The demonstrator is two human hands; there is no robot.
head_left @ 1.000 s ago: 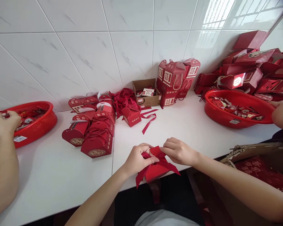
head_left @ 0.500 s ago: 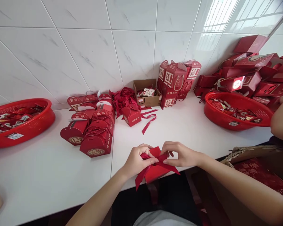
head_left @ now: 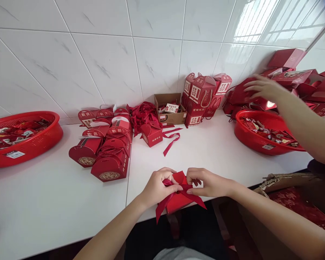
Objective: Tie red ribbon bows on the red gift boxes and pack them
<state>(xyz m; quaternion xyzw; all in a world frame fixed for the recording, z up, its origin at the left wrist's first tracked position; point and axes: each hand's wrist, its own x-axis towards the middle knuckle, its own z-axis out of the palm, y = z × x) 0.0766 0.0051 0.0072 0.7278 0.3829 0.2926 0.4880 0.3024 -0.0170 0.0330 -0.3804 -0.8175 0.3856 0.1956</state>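
Note:
A small red gift box [head_left: 176, 203] lies at the table's front edge, with a dark red ribbon [head_left: 164, 206] formed into a bow on top of it. My left hand [head_left: 161, 186] is closed, pinching the bow's left loop between thumb and fingers. On the right loop, my right hand [head_left: 206, 183] is closed too, thumb and fingertips pressed on the ribbon. The ribbon's two tails spread out to either side over the box. My fingers partly cover the bow's middle. Beyond them, a loose ribbon strip [head_left: 172, 143] lies beside a small red box [head_left: 151, 134].
Several red gift boxes [head_left: 109, 164] stand left; others [head_left: 202, 90] are stacked by the wall. A ribbon heap [head_left: 144, 116] adjoins a cardboard box [head_left: 173, 118]. Red baskets [head_left: 40, 139] [head_left: 249, 139] flank the table. Another person's hand [head_left: 265, 88] reaches towards a box pile [head_left: 287, 59].
At right, the other person's arm has reached in over the basket towards the piled boxes. My hands stay on the bow with only slight finger shifts; the view has tilted slightly.

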